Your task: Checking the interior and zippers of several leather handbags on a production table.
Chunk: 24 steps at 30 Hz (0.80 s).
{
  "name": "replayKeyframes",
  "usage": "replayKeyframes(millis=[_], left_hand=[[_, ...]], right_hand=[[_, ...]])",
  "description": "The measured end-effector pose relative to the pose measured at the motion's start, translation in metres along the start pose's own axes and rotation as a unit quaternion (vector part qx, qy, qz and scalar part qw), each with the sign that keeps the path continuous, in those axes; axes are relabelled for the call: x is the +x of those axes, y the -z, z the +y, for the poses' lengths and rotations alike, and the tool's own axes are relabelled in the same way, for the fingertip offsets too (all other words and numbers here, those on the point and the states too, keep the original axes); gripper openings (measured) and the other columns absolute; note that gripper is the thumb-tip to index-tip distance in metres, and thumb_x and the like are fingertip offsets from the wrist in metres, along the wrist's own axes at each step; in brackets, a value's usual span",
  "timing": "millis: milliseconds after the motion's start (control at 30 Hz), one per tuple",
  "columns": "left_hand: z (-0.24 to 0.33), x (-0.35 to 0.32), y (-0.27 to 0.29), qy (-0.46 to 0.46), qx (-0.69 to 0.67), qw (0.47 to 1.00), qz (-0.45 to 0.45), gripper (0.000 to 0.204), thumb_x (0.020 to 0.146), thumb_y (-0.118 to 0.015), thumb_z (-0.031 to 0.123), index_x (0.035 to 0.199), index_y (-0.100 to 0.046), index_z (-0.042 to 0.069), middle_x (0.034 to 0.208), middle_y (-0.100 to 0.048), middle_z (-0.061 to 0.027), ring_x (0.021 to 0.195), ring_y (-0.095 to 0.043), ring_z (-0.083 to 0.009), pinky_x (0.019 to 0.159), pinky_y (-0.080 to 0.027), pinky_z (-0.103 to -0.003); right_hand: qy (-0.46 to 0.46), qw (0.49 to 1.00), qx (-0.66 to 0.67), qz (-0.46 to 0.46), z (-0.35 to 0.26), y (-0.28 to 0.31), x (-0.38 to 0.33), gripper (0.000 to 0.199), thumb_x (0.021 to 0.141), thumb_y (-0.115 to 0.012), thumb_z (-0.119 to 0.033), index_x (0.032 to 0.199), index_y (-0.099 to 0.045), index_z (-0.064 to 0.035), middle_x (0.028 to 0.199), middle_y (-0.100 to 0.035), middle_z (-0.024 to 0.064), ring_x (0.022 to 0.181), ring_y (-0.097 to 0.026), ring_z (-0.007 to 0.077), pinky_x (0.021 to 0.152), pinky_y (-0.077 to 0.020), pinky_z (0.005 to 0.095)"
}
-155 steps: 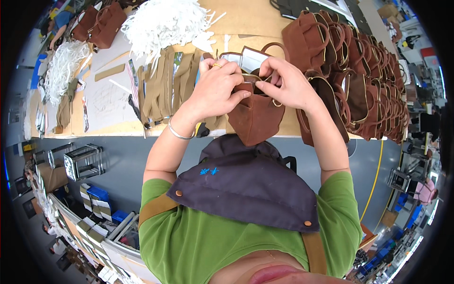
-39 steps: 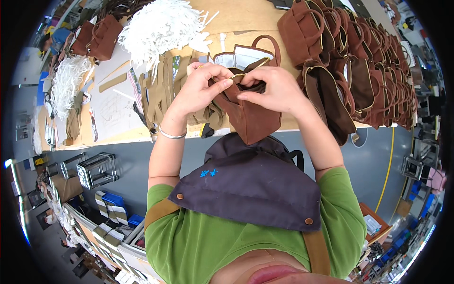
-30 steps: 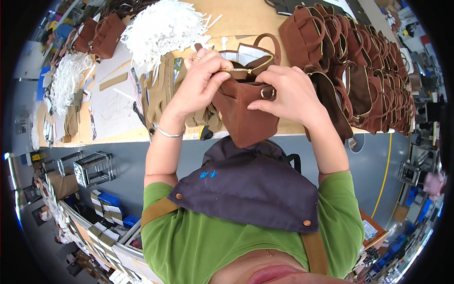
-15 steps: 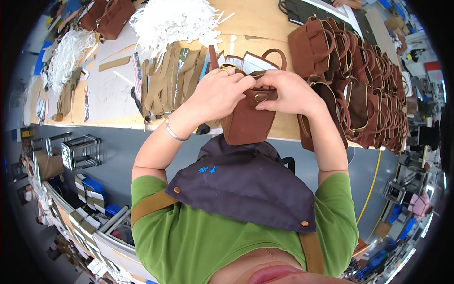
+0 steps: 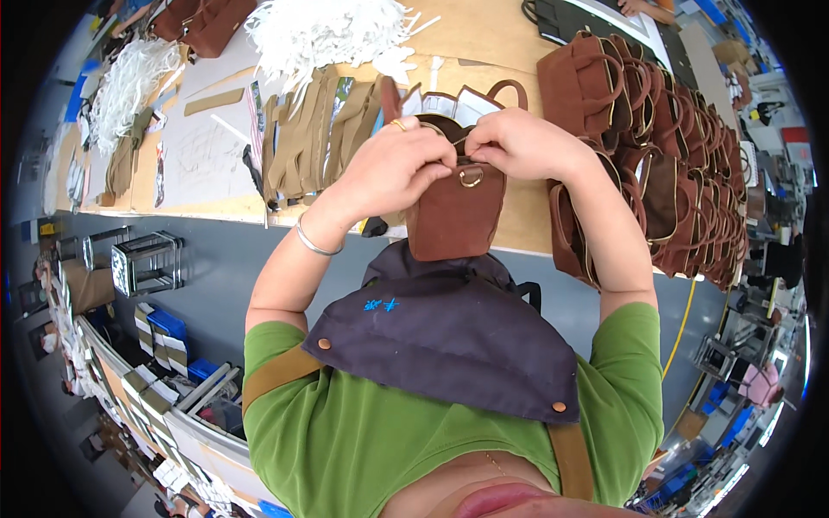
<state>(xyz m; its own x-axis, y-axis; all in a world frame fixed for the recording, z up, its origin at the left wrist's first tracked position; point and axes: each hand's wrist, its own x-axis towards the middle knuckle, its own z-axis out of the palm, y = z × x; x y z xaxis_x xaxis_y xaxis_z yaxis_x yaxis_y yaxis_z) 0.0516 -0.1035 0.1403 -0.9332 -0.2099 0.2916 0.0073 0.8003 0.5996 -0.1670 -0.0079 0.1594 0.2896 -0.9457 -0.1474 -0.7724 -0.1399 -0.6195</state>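
1. Wooden desk (image 5: 492,34) stretches ahead of you; measured from the brown bag (image 5: 456,216) between your arms, white strips (image 5: 324,39) are heaped at eleven o'clock, tan strips (image 5: 294,147) lie at ten, and rows of finished-looking bags (image 5: 574,86) fill two to three.
2. That brown bag sits at twelve o'clock from your chest, an end panel facing you, its lower end reaching past the desk's near edge above your dark apron (image 5: 440,345).
3. Its long axis runs twelve to six, the mouth toward twelve.
4. Your left grip (image 5: 401,164) comes in from ten, your right grip (image 5: 528,142) from between one and two; both pinch the bag's near rim, though which layer is hidden.
5. Neither is clearly nearer: the metal ring (image 5: 471,178) sits just below both sets of fingertips.
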Motion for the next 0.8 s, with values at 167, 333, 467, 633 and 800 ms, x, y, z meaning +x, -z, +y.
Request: replayKeyframes(millis=[167, 333, 467, 633, 800], left_hand=[[-0.007, -0.003, 0.002, 0.027, -0.053, 0.997, 0.039, 0.007, 0.084, -0.069, 0.011, 0.088, -0.064, 0.008, 0.076, -0.062, -0.0052, 0.078, -0.052, -0.0270, 0.072, -0.043, -0.038], [-0.006, -0.001, 0.012, 0.060, -0.088, 0.993, 0.050, 0.006, 0.085, -0.069, 0.011, 0.088, -0.066, 0.006, 0.079, -0.065, -0.0068, 0.075, -0.053, -0.0273, 0.072, -0.043, -0.037], [-0.011, -0.005, 0.007, 0.014, -0.062, 0.997, 0.050, 0.009, 0.088, -0.066, 0.013, 0.089, -0.068, 0.004, 0.080, -0.067, -0.0090, 0.074, -0.055, -0.0290, 0.073, -0.043, -0.037], [-0.013, -0.004, 0.010, 0.021, -0.067, 0.997, 0.022, 0.013, 0.090, -0.063, 0.014, 0.087, -0.069, 0.002, 0.082, -0.068, -0.0114, 0.075, -0.057, -0.0306, 0.075, -0.042, -0.037], [-0.017, -0.005, 0.002, 0.006, -0.057, 0.997, 0.047, 0.013, 0.090, -0.063, 0.014, 0.084, -0.067, 0.003, 0.079, -0.066, -0.0102, 0.074, -0.056, -0.0306, 0.073, -0.042, -0.038]], right_hand=[[0.006, 0.999, 0.044, -0.020, -0.004, 0.006, -0.004, 0.012, 0.084, -0.059, -0.009, 0.089, -0.066, -0.0011, 0.084, -0.065, 0.0149, 0.082, -0.063, 0.0302, 0.074, -0.0491, 0.0378], [0.028, 0.998, 0.057, -0.013, -0.010, 0.012, -0.004, 0.014, 0.085, -0.058, -0.010, 0.092, -0.067, -0.0016, 0.085, -0.064, 0.0136, 0.081, -0.062, 0.0296, 0.075, -0.0493, 0.0376], [0.025, 0.995, 0.090, -0.035, -0.009, 0.010, -0.010, 0.014, 0.087, -0.061, -0.004, 0.098, -0.068, -0.0006, 0.085, -0.062, 0.0136, 0.080, -0.061, 0.0299, 0.072, -0.0480, 0.0367], [0.016, 0.996, 0.081, -0.034, -0.007, 0.008, -0.013, 0.013, 0.088, -0.065, -0.005, 0.099, -0.068, -0.0007, 0.084, -0.061, 0.0134, 0.079, -0.060, 0.0300, 0.071, -0.0476, 0.0363], [0.046, 0.996, 0.071, 0.008, 0.000, -0.002, -0.014, 0.013, 0.091, -0.064, -0.010, 0.099, -0.068, -0.0015, 0.086, -0.062, 0.0128, 0.082, -0.061, 0.0307, 0.074, -0.0483, 0.0386]])
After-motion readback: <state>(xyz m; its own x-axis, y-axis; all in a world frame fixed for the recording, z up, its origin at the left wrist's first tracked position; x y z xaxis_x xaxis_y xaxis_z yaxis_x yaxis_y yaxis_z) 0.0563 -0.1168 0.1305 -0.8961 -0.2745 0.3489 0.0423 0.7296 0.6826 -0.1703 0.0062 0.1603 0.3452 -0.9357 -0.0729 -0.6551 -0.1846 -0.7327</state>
